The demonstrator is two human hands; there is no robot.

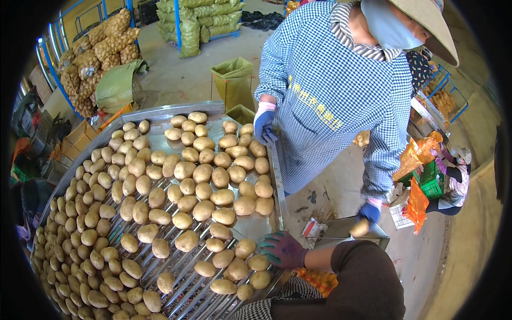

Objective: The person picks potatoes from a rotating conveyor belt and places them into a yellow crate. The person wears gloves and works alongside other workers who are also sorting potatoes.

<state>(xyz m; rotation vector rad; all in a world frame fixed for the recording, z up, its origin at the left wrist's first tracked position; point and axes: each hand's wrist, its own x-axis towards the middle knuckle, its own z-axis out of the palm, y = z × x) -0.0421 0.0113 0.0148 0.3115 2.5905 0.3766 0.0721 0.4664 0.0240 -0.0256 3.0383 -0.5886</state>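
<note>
My right hand [283, 249], in a purple and green glove, rests palm down at the right metal rim of a roller sorting table [281, 200]. Its fingers point left and are slightly apart, close beside a potato [259, 262]; whether they touch it cannot be told. Nothing shows in the grasp. My left hand is out of view. Many potatoes [202, 173] lie over the steel rollers [176, 294] and the smooth metal plate [252, 228], packed most densely on the left.
Across the rim stands a co-worker in a checked smock [332, 88], one gloved hand [265, 124] at the rim, the other holding a potato [359, 228] above a metal chute [340, 232]. Behind are an open green bag [233, 80], stacked potato sacks [92, 60] and green crates [430, 182].
</note>
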